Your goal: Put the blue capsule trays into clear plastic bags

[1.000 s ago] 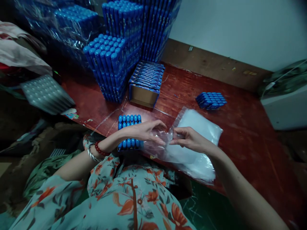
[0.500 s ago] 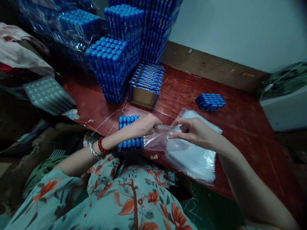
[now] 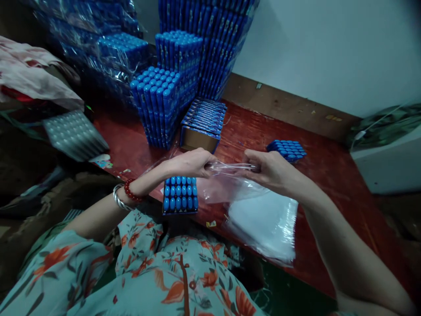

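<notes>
Pale wall (image 3: 312,48) backs a red-brown bench (image 3: 348,188); clock directions here run from the clear plastic bag (image 3: 220,191) held above its surface. At nine o'clock the left hand (image 3: 190,163) has its grip closed on one end of the bag's gathered edge; at three o'clock the right hand (image 3: 272,169) pinches the other end, its grip closed too. The bag stretches between them, its lower part hanging loose.

Near eight o'clock sits a box of blue rounded pieces (image 3: 180,202), partly hidden behind the left hand. A pile of clear bags (image 3: 263,226) lies at five o'clock, close to the bench's front edge. At eleven stands an open-ended carton (image 3: 199,140), with blue stacks (image 3: 154,109) beyond; a small blue bundle (image 3: 289,150) rests at two.
</notes>
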`<state>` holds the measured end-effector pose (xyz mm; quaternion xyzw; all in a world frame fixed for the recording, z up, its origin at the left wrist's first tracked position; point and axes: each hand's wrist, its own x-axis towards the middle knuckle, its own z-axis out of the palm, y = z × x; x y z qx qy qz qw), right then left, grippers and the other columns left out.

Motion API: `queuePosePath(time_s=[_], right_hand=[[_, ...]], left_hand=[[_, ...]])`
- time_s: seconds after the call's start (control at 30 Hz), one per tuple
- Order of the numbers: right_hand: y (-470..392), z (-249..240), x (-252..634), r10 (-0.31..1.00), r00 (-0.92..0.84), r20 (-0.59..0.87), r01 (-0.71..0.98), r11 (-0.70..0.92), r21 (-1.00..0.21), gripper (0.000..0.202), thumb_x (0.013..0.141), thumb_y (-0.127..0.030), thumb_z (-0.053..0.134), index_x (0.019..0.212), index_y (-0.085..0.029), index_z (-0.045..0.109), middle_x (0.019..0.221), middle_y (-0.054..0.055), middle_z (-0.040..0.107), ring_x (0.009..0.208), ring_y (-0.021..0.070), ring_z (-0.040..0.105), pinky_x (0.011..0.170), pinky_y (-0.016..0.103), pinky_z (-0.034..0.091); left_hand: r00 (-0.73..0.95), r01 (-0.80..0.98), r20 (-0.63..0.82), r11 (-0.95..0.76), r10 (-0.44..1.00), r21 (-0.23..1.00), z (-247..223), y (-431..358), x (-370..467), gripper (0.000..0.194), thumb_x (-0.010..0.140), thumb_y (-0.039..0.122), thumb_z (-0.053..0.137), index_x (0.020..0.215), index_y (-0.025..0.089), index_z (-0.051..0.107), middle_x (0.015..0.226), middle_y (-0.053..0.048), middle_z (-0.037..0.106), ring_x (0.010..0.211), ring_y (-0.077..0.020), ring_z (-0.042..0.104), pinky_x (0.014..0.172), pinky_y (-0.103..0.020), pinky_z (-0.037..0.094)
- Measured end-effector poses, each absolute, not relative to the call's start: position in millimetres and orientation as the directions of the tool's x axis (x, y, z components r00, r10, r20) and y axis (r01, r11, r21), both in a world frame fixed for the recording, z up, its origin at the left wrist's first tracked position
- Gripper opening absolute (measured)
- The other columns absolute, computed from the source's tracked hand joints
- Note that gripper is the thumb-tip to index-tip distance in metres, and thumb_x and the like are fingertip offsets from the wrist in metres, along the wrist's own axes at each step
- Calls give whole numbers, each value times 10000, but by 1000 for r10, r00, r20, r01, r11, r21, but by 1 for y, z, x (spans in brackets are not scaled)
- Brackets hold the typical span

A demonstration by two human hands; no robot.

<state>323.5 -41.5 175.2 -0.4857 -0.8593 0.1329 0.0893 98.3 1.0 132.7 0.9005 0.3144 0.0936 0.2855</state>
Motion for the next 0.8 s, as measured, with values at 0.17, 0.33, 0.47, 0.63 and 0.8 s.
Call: queuePosePath(time_s=[0.17, 0.33, 0.47, 0.63, 0.8], right_hand=[[-35, 176, 319, 826, -556, -91, 811, 516, -275, 177, 811, -358, 618, 881, -211, 549, 585, -52, 546, 509, 99, 453, 502, 213, 224], [-22, 179, 300, 827, -556, -78, 824, 538, -178, 31, 774, -196, 593, 759, -216, 574, 557, -47, 526, 494, 100, 435, 500, 227, 214], [0, 188, 275, 862, -448, 236, 871, 480, -100, 151, 732, -147, 579, 598, -202, 538, 469, -45, 360, 468, 109, 355, 536, 246, 257], [21, 188, 246, 688, -146, 711, 821, 486, -301, 169, 798, -138, 496, 908, -179, 618, 723, 5, 546, 634, 130, 466, 637, 275, 350], [38, 70, 228, 889, 27, 457, 586, 356, -727, 263, 857, -329, 447, 952, -152, 617, 828, 55, 637, 703, 152, 532, 694, 280, 401]], left_hand=[[705, 669, -23, -653, 709, 355, 133, -2, 74, 112, 733, 182, 580, 841, 177, 607, 679, 7, 581, 575, -116, 481, 510, -225, 273], [445, 885, 47, -447, 894, 129, 142, 5, 52, 168, 806, 171, 486, 858, 179, 646, 767, -52, 634, 774, -208, 625, 686, -284, 424], [93, 977, 334, -151, 938, 150, 171, 8, 35, 203, 851, 207, 470, 923, 143, 648, 856, -62, 634, 839, -220, 624, 772, -336, 447], [-236, 878, 729, -181, 642, 444, 192, -8, 6, 312, 906, 428, 441, 797, 201, 624, 706, -5, 559, 659, -141, 512, 643, -266, 399], [-267, 635, 422, -171, 867, 754, 83, -3, -7, 385, 892, 435, 413, 604, 192, 488, 568, 21, 436, 568, -123, 417, 542, -253, 305]])
